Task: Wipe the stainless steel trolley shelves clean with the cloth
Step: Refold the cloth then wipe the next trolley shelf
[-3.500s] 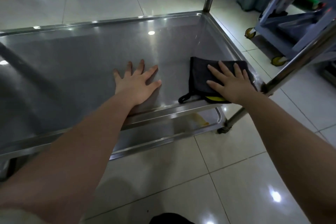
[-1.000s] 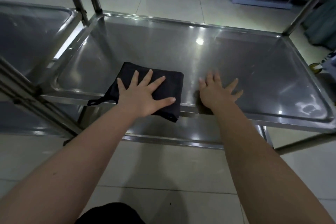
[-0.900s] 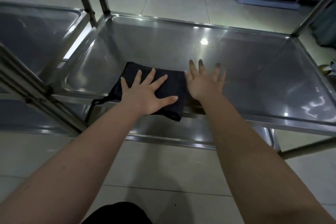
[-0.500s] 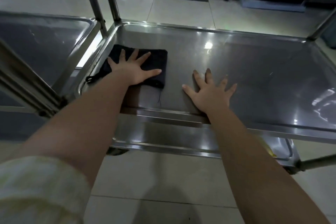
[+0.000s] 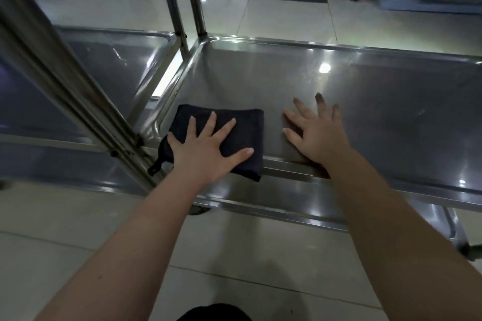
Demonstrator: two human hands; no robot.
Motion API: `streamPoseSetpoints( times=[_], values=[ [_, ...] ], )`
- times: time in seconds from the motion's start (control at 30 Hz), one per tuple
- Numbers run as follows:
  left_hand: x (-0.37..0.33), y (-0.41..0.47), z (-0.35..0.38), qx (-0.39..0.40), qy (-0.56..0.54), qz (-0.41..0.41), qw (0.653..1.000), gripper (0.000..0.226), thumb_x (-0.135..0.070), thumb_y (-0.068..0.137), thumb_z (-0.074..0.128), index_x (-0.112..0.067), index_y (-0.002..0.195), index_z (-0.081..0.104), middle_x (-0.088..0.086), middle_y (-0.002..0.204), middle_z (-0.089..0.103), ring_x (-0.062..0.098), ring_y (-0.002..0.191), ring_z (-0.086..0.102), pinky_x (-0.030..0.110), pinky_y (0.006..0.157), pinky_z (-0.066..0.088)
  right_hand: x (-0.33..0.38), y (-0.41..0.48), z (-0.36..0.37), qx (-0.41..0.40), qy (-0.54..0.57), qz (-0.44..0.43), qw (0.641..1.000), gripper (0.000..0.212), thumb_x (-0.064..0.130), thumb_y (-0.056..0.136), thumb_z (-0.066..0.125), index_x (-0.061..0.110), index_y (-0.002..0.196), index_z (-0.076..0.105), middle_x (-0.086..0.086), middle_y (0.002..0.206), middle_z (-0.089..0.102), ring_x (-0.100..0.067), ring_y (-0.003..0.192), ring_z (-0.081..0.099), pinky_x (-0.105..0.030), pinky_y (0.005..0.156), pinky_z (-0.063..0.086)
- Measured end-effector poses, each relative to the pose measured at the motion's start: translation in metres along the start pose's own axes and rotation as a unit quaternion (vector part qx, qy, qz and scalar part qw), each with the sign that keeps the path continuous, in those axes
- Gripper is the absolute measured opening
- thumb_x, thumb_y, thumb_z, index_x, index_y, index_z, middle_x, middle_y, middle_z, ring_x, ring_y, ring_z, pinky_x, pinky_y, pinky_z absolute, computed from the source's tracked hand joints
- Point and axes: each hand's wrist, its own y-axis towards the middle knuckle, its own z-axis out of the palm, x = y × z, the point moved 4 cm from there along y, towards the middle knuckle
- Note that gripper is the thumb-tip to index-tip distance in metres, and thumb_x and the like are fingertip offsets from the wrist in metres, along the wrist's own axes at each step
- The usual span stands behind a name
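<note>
- Head view: the left hand (image 5: 206, 154) is pressing flat on the black folded cloth (image 5: 245, 125); its fingers (image 5: 212, 122) are lying wide and straight over the fabric, not curling round it.
- The cloth is sitting at the near left corner of the shiny stainless steel trolley shelf (image 5: 378, 117); its near edge is hanging over the front rim; its small black hanging loop (image 5: 156, 167) is dangling close to the slanting steel upright posts (image 5: 78, 81).
- The right hand (image 5: 318, 135) is resting palm-down on bare steel just beside the cloth; its fingers (image 5: 300, 105) are splayed wide and holding nothing; it is probably bracing the person's weight.
- What is changing: half a second ago the cloth was lying deeper in, along the left wall; now it is being drawn back to the front lip; a second ago it was also at the front, so the left hand is working in-and-out strokes.
- A few seconds back the right hand was pushing the cloth at the shelf's right end while the left was lying flat; the wiping is therefore crossing to the left end, with the hands swapping roles.
- For the task, this shelf is likely nearing full coverage, with the far left corner possibly remaining; the lower steel shelf (image 5: 273, 195) is showing beneath, and whether it is already clean I cannot tell.
- A second steel trolley shelf (image 5: 112, 60) is standing just beside on the left; pale glossy floor tiles (image 5: 234, 255) are showing below.
</note>
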Motion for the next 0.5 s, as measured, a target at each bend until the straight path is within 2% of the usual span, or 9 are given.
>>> streamPoseSetpoints(
  times=[0.13,0.27,0.4,0.5],
  values=[
    [0.005,0.017,-0.005,0.02,-0.015,-0.001,1.0,0.089,-0.096,0.068,0.024,-0.061,0.146,-0.001,-0.016,0.163,-0.011,0.028,0.15,-0.012,0.073,0.11,0.001,0.022,0.011,0.002,0.026,0.057,0.019,0.998,0.065,0.069,0.094,0.016,0.044,0.154,0.008,0.009,0.165,-0.001,-0.035,0.149,-0.011,-0.06,0.117,0.0],
    [0.028,0.057,-0.016,0.023,-0.009,0.0,1.0,0.088,-0.094,0.07,0.029,-0.062,0.146,-0.001,-0.017,0.162,-0.012,0.028,0.15,-0.013,0.072,0.11,-0.002,0.028,0.009,0.014,0.033,0.057,0.028,0.997,0.068,0.074,0.09,0.009,0.048,0.152,0.004,0.012,0.164,0.002,-0.033,0.15,-0.002,-0.06,0.117,0.001],
    [0.034,0.101,-0.028,-0.018,-0.009,0.029,0.999,0.087,-0.096,0.068,0.028,-0.062,0.146,0.006,-0.016,0.164,-0.005,0.027,0.151,-0.007,0.071,0.11,-0.005,0.027,0.01,0.015,0.024,0.046,0.032,0.998,0.069,0.075,0.088,0.008,0.049,0.152,0.004,0.012,0.164,0.004,-0.033,0.15,0.003,-0.06,0.117,0.002],
    [0.03,0.124,-0.035,-0.018,-0.007,0.024,1.0,0.088,-0.095,0.069,0.029,-0.061,0.147,0.007,-0.015,0.164,-0.003,0.026,0.151,-0.008,0.072,0.11,-0.007,0.027,0.011,0.017,0.023,0.047,0.039,0.998,0.067,0.075,0.089,0.011,0.051,0.151,0.004,0.013,0.164,0.004,-0.032,0.15,0.004,-0.059,0.118,0.002]
  ],
)
